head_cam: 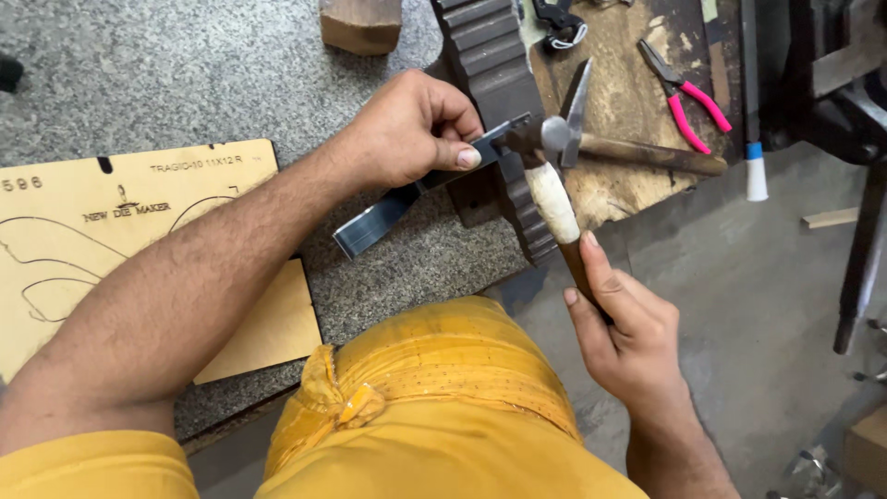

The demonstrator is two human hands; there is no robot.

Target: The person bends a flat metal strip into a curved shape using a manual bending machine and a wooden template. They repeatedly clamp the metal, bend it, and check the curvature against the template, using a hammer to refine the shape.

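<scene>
**Grip closed on strip and hammer**

The left hand [411, 129] pinches a metal strip [388, 211] against the ridged iron block [494, 69]; the right hand [628, 337] clasps the hammer [552, 176], its head at the strip's end. A glancing blow could catch the nearby thumb or kick the strip loose.

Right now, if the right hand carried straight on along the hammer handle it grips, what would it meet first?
Probably the metal strip held by the left hand against the ridged block; the right hand points the hammer there, though depth is unclear.
</scene>
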